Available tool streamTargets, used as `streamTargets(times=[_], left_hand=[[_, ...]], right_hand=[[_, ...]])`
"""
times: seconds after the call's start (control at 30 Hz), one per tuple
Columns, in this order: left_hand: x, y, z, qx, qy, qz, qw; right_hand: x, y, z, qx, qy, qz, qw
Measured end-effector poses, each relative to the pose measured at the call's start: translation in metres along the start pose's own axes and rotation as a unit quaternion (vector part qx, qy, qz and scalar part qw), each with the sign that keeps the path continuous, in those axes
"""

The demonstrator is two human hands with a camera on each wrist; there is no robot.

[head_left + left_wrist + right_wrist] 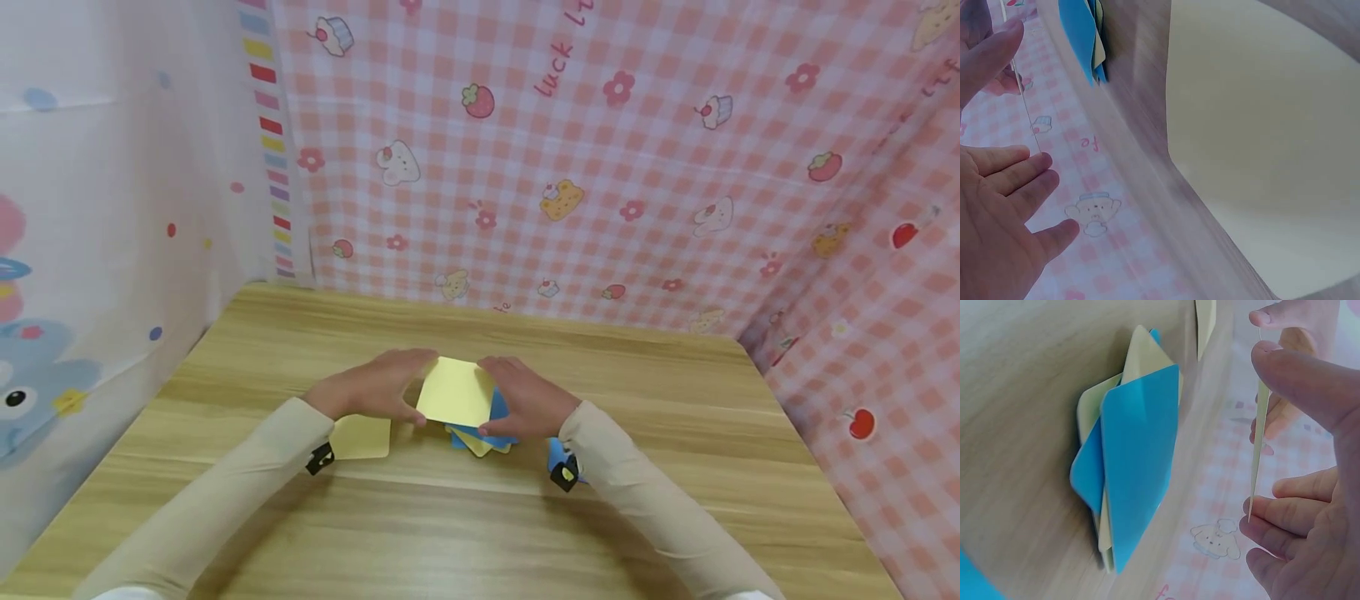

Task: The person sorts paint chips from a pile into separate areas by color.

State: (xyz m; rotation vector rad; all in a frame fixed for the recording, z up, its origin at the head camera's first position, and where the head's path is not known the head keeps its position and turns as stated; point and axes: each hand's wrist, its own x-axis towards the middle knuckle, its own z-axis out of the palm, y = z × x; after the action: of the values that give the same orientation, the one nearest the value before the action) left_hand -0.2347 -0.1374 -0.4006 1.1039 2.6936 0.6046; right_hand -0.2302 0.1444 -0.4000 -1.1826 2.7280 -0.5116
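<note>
A square yellow card (456, 393) is held up between my two hands, above the pile. My left hand (378, 387) holds its left side, thumb at the near corner and fingers at the far one. On the opposite side my right hand (525, 400) grips it likewise. Both wrist views show the card nearly edge-on, thin between thumb and fingertips. Beneath it lies a loose pile of blue and yellow cards (1141, 462), turned at different angles, with a blue card uppermost.
Another yellow card (1260, 144) lies flat on the wooden table (450, 525), by my left wrist. A blue card (556, 454) is partly hidden under my right wrist. Pink checked cloth (525, 167) hangs behind the table's far edge.
</note>
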Motion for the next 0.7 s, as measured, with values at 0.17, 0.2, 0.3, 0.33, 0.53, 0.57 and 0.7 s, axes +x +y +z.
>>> streamTargets(times=[0.17, 0.2, 0.3, 0.33, 0.53, 0.57, 0.7], left_hand=[[-0.006, -0.001, -0.003, -0.017, 0.006, -0.005, 0.9998], [-0.007, -0.001, -0.004, -0.019, 0.006, -0.006, 0.9998], [-0.01, 0.001, -0.007, -0.025, 0.006, -0.008, 0.9996], [-0.012, 0.002, -0.009, -0.03, 0.006, -0.011, 0.9995], [-0.018, 0.003, -0.016, -0.041, 0.005, -0.021, 0.9989], [-0.019, 0.002, -0.016, -0.039, 0.006, -0.022, 0.999], [-0.026, -0.002, -0.018, -0.037, 0.008, -0.021, 0.999]], right_hand=[[0.004, -0.004, 0.0, -0.004, -0.001, -0.005, 1.0], [0.004, -0.005, 0.0, -0.005, -0.002, -0.006, 1.0], [0.006, -0.006, 0.0, -0.005, -0.002, -0.015, 1.0], [0.007, -0.007, 0.0, -0.006, -0.001, -0.017, 1.0], [0.012, -0.009, 0.001, -0.011, -0.002, -0.025, 1.0], [0.013, -0.01, 0.001, -0.01, -0.002, -0.025, 1.0], [0.019, -0.015, 0.002, -0.005, -0.001, -0.03, 1.0]])
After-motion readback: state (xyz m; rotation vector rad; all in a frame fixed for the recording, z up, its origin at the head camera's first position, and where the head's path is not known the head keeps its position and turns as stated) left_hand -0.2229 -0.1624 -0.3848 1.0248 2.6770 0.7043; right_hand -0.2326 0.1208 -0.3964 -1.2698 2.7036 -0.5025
